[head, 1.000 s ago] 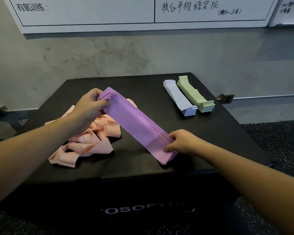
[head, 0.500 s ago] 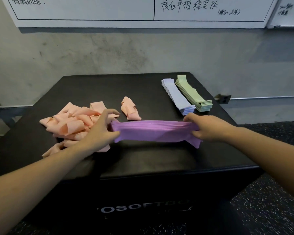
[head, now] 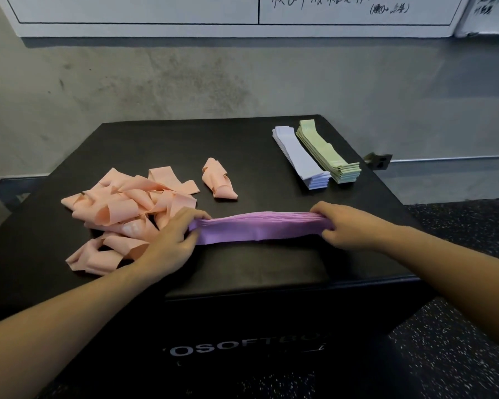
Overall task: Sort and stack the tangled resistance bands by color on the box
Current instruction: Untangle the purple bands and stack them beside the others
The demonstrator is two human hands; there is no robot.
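A stack of purple bands (head: 260, 227) stretches sideways just above the black box (head: 257, 266), near its front. My left hand (head: 170, 240) grips the stack's left end and my right hand (head: 346, 226) grips its right end. A tangled heap of pink bands (head: 121, 214) lies on the left of the box, touching my left hand. One loose pink band (head: 218, 180) lies apart in the middle. At the back right sit two neat stacks side by side: pale blue bands (head: 300, 156) and green bands (head: 327, 152).
The box stands against a grey concrete wall (head: 185, 82) with a whiteboard (head: 242, 15) above. Speckled dark floor (head: 458, 326) lies to the right. A metal bracket (head: 379, 161) sits by the wall at right.
The purple stack swung from a diagonal to lying straight across the front of the box. My right hand moved right and back, my left hand came forward, and the stack sank lower.
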